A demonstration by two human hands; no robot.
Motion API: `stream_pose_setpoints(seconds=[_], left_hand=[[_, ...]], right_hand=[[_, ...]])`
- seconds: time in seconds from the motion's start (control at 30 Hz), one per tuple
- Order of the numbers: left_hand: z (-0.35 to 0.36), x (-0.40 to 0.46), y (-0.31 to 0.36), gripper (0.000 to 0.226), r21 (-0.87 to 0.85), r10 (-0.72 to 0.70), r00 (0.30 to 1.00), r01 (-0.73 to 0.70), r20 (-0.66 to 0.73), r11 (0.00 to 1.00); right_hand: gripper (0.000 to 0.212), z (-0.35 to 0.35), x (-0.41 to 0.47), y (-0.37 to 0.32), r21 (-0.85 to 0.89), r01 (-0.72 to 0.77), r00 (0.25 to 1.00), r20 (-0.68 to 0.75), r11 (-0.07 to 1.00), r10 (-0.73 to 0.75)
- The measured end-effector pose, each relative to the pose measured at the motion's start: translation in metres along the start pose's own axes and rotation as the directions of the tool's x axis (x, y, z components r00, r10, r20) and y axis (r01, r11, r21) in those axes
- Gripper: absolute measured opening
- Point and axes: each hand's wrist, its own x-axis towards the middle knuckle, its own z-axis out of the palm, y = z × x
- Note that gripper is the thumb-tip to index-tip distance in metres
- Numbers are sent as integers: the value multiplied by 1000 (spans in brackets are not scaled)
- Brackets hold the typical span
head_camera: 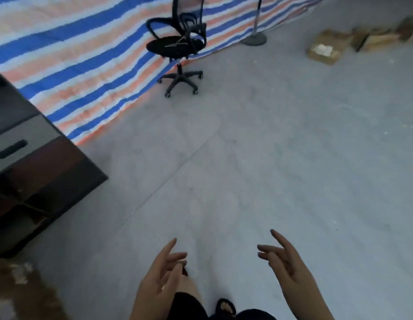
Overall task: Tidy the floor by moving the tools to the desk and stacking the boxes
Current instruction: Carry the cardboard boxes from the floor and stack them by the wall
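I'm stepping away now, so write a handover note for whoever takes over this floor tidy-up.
Left hand: open, holds nothing.
Right hand: open, holds nothing.
Brown cardboard boxes lie scattered on the grey floor at far right, beside wooden pieces; not stacked.
Another brown cardboard box sits at near left, by the dark desk with a grey drawer.
Thin metal items, possibly tools, lie on the black office chair; too blurred to tell.
Left: stack the boxes, find tools for the desk.

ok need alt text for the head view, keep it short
Both hands, left hand and right hand, are open and empty above a grey floor. Cardboard boxes lie far right; an office chair stands before a striped tarp.
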Motion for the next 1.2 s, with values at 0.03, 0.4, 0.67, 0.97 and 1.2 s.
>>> stream_pose_setpoints(seconds=[0.03,0.4,0.67,0.97,1.2], left_hand=[[7,12,4,47,13,7,999,-8,39,1000],[35,194,64,39,49,80,965,-95,251,994],[41,328,112,40,83,98,951,-127,292,988],[143,450,174,42,173,74,898,-163,433,971],[283,548,247,36,115,112,894,-178,433,977]], right_hand=[[43,-6,4,1,21,-15,999,-38,1000,16],[41,-11,132,-33,66,-48,970,-233,997,62],[43,-8,236,-79,90,-60,956,-281,994,83],[43,-80,347,-85,131,-109,891,-426,985,156],[37,-218,476,-108,151,-62,855,-502,987,130]])
